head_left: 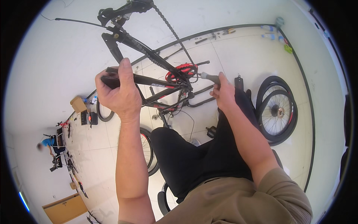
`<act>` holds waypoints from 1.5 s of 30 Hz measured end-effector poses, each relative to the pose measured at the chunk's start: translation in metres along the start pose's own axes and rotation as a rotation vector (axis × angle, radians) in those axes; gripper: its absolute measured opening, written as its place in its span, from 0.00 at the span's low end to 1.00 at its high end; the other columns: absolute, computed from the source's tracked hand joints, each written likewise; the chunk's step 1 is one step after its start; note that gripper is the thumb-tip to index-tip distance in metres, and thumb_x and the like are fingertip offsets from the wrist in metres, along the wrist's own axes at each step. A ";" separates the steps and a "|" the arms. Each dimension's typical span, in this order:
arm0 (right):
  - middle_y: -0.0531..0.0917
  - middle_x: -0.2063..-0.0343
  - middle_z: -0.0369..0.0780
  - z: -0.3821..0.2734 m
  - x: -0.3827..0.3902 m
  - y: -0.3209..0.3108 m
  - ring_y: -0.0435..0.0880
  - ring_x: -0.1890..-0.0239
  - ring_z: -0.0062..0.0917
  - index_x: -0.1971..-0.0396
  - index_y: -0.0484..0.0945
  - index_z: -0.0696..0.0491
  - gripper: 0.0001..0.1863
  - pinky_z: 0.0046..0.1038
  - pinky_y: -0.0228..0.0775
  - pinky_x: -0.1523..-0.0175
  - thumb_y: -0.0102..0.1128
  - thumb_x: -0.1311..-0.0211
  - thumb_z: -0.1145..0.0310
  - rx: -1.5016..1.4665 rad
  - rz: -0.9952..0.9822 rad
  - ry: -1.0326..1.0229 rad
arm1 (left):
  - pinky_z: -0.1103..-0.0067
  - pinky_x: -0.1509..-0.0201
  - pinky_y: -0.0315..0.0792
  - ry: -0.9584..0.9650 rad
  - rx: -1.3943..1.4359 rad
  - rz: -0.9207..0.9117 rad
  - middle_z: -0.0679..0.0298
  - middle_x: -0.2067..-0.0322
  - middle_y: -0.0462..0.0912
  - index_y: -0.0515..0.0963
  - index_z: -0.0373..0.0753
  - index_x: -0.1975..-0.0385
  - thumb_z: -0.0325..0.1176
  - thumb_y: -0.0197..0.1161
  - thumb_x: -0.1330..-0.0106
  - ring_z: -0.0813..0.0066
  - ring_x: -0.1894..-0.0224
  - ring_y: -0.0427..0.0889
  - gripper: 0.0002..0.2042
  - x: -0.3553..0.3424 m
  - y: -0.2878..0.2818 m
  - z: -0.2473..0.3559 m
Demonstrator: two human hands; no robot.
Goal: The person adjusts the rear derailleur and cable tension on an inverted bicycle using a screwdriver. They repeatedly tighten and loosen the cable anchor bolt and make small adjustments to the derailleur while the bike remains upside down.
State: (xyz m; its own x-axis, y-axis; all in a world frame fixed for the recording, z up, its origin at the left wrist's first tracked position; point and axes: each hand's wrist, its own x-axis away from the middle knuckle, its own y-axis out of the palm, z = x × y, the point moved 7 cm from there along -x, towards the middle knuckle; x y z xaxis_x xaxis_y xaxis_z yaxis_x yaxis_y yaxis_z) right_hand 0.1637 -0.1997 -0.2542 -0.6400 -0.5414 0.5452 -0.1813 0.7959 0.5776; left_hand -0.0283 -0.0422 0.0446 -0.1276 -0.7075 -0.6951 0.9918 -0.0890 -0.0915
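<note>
A black bicycle frame with red trim (152,100) lies across the view, with a hanging chain (167,26) and a black derailleur (123,11). My left hand (118,87) is closed on a black frame tube at the upper left of centre. My right hand (223,91) grips a grey-handled tool (209,77), which points left toward the red-and-black chainring (179,71) near the bottom bracket. The tool's tip is too small to make out clearly against the crank.
Two wheels (276,114) lie at the right. More wheels (104,112) lie at the left, near a cardboard box (77,104). Tools (209,37) and bottles (268,36) lie along the far wall. Another person (50,145) sits at the far left.
</note>
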 end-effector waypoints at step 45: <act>0.79 0.74 0.40 0.014 -0.017 0.012 0.79 0.74 0.25 0.62 0.71 0.56 0.18 0.31 0.74 0.68 0.60 0.33 0.55 -0.072 0.085 0.054 | 0.84 0.65 0.66 -0.058 -0.187 0.102 0.67 0.71 0.74 0.74 0.34 0.67 0.31 0.68 0.37 0.82 0.70 0.69 0.10 0.004 -0.020 0.005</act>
State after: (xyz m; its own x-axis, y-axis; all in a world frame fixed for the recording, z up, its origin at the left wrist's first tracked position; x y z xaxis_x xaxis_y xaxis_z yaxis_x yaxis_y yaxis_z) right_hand 0.1618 -0.1771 -0.2650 -0.6090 -0.4885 0.6249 -0.0729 0.8190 0.5692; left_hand -0.0486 -0.0466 0.0476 -0.0206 -0.7458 -0.6658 0.9811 0.1131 -0.1571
